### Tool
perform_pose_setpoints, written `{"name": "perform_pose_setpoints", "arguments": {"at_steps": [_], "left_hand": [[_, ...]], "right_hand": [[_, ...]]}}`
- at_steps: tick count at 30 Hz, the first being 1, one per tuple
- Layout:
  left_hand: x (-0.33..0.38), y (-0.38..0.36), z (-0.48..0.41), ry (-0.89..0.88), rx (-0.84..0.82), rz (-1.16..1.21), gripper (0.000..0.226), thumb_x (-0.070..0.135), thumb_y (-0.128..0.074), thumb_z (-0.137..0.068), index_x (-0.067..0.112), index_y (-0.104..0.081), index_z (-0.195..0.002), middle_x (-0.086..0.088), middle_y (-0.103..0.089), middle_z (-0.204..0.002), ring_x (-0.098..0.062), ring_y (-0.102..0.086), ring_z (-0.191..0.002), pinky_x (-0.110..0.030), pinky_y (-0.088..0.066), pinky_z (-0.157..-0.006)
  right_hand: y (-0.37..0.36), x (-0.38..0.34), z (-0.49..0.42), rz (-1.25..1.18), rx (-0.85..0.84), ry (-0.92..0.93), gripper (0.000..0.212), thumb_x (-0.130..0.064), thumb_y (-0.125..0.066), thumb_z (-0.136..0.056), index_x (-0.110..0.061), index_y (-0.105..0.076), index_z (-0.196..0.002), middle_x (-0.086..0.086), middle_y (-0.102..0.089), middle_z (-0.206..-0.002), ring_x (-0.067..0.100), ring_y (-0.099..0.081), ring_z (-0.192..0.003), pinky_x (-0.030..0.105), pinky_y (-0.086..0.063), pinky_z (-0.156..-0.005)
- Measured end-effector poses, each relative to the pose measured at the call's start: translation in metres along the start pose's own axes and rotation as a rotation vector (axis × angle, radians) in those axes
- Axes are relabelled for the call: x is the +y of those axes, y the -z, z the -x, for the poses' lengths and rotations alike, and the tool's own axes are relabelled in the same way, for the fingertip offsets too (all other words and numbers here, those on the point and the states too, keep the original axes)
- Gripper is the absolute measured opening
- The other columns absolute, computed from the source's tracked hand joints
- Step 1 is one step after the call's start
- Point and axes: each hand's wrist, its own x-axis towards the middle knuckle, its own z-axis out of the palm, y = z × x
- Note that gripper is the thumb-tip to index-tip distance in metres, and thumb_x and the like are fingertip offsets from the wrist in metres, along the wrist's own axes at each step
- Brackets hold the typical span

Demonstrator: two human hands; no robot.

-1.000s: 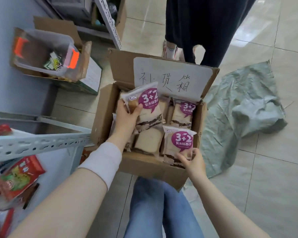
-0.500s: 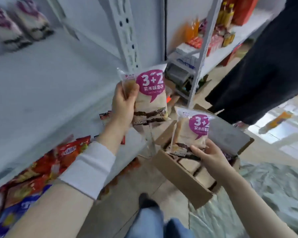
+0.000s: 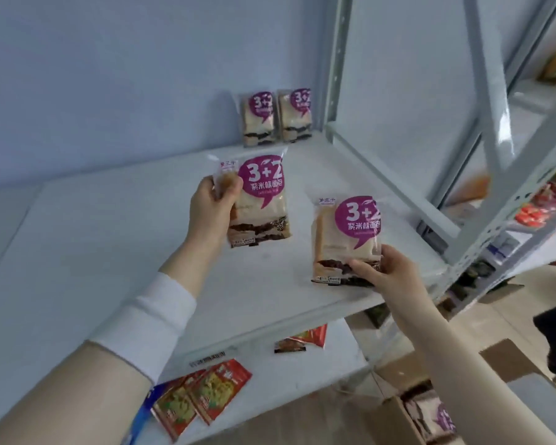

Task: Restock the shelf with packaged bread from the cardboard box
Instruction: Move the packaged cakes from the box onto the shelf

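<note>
Left hand (image 3: 211, 210) reaches out over the shelf (image 3: 109, 236), its fingers curled round the side of a bread pack (image 3: 264, 203) held upright. Right hand (image 3: 389, 271), nearer and to the right, pinches the bottom of a second pack (image 3: 347, 239). Two far packs (image 3: 276, 117) stand by the wall. Low on the right sits the box (image 3: 395, 409).

Bright, even, soft light; faint shadows, slight motion blur, wide-angle bending at the edges.

glossy plastic bread packs (image 3: 260, 200) (matt shelf (image 3: 109, 239))
</note>
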Motion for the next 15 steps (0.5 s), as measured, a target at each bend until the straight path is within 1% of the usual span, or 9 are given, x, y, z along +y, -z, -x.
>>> {"name": "perform_pose_setpoints", "arguments": {"at_steps": [2,4,6,7,8,10,11,13,15], "left_hand": [[-0.012,0.002,-0.025,0.047,0.013,0.031,0.011,0.029,-0.061,-0.087,0.021,-0.054,-0.085,-0.001,-0.066,-0.093,-0.019,-0.066,-0.087,-0.029,-0.055,-0.067],[-0.021,-0.002,-0.053,0.061,0.023,0.034,0.014,0.028,-0.062,-0.087,0.019,-0.052,-0.084,-0.004,-0.065,-0.093,-0.022,-0.065,-0.088,-0.035,-0.057,-0.072],[-0.029,-0.009,-0.083,0.063,0.023,0.05,0.013,0.029,-0.063,-0.086,0.02,-0.053,-0.083,-0.004,-0.064,-0.089,-0.023,-0.062,-0.085,-0.042,-0.053,-0.077],[-0.032,-0.014,-0.098,0.061,0.02,0.056,0.013,0.03,-0.063,-0.085,0.021,-0.055,-0.083,-0.001,-0.063,-0.085,-0.022,-0.061,-0.082,-0.042,-0.053,-0.075],[-0.036,-0.02,-0.114,0.057,0.02,0.052,0.013,0.031,-0.064,-0.085,0.022,-0.056,-0.083,0.001,-0.061,-0.079,-0.019,-0.059,-0.077,-0.038,-0.053,-0.071],[-0.042,-0.032,-0.145,0.036,0.041,0.043,0.013,0.032,-0.064,-0.084,0.021,-0.056,-0.081,0.007,-0.057,-0.069,-0.008,-0.056,-0.063,-0.025,-0.048,-0.058],[-0.044,-0.039,-0.161,0.025,0.059,0.049,0.013,0.031,-0.064,-0.084,0.022,-0.056,-0.079,0.01,-0.058,-0.068,-0.004,-0.056,-0.06,-0.02,-0.046,-0.056],[-0.049,-0.053,-0.194,0.012,0.088,0.052,0.01,0.029,-0.064,-0.084,0.025,-0.057,-0.079,0.01,-0.062,-0.074,-0.003,-0.06,-0.065,-0.02,-0.046,-0.058],[-0.056,-0.067,-0.223,0.002,0.101,0.057,0.008,0.027,-0.064,-0.085,0.025,-0.057,-0.081,0.008,-0.064,-0.08,-0.008,-0.062,-0.074,-0.024,-0.048,-0.063]], "right_hand": [[-0.015,-0.005,-0.032,0.006,0.025,-0.019,0.024,-0.021,-0.075,-0.074,-0.017,-0.065,-0.096,0.005,-0.073,-0.095,0.025,-0.068,-0.091,0.048,-0.052,-0.089],[-0.026,-0.011,-0.067,-0.046,0.013,-0.043,0.021,-0.017,-0.073,-0.076,-0.015,-0.064,-0.095,0.01,-0.072,-0.098,0.029,-0.067,-0.094,0.048,-0.051,-0.091],[-0.033,-0.019,-0.107,-0.09,0.001,-0.043,0.02,-0.01,-0.07,-0.079,-0.012,-0.063,-0.098,0.016,-0.069,-0.105,0.029,-0.067,-0.096,0.043,-0.052,-0.091],[-0.035,-0.023,-0.13,-0.088,0.004,-0.03,0.019,-0.009,-0.069,-0.08,-0.011,-0.062,-0.098,0.017,-0.069,-0.106,0.028,-0.067,-0.095,0.042,-0.052,-0.091],[-0.037,-0.026,-0.152,-0.081,0.01,-0.012,0.02,-0.009,-0.069,-0.08,-0.011,-0.062,-0.099,0.016,-0.069,-0.105,0.028,-0.067,-0.095,0.043,-0.052,-0.092],[-0.042,-0.031,-0.199,-0.07,0.031,0.021,0.021,-0.011,-0.069,-0.08,-0.01,-0.062,-0.1,0.012,-0.069,-0.1,0.028,-0.066,-0.095,0.043,-0.051,-0.093],[-0.045,-0.033,-0.223,-0.062,0.039,0.034,0.021,-0.012,-0.07,-0.08,-0.011,-0.062,-0.1,0.008,-0.069,-0.097,0.024,-0.066,-0.091,0.04,-0.051,-0.092],[-0.051,-0.036,-0.271,-0.048,0.057,0.054,0.021,-0.015,-0.071,-0.079,-0.014,-0.062,-0.099,0.004,-0.069,-0.094,0.018,-0.065,-0.084,0.033,-0.052,-0.084],[-0.057,-0.039,-0.313,-0.05,0.063,0.074,0.024,-0.016,-0.072,-0.078,-0.015,-0.061,-0.1,0.006,-0.069,-0.097,0.019,-0.065,-0.086,0.031,-0.052,-0.082]]}}
